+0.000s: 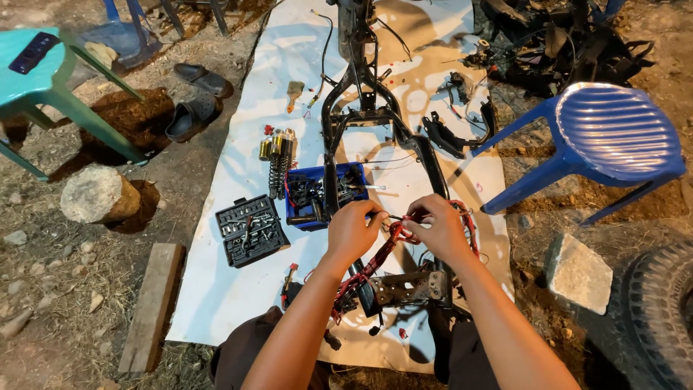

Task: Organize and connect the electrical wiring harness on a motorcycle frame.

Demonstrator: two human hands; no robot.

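Together left hand (353, 230), right hand (440, 227) pinch red wiring (395, 232).

Both hands close together, left hand (354, 230) and right hand (440, 227) fingers pinched.

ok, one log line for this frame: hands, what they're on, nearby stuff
left hand: on red wiring harness | right hand: on same harness | under: black frame | near: blue parts tray, socket set

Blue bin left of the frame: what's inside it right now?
The blue bin holds a heap of dark metal parts and some wires; single pieces are too small to tell. The black frame tube crosses its right side, and the left hand covers its near right corner.
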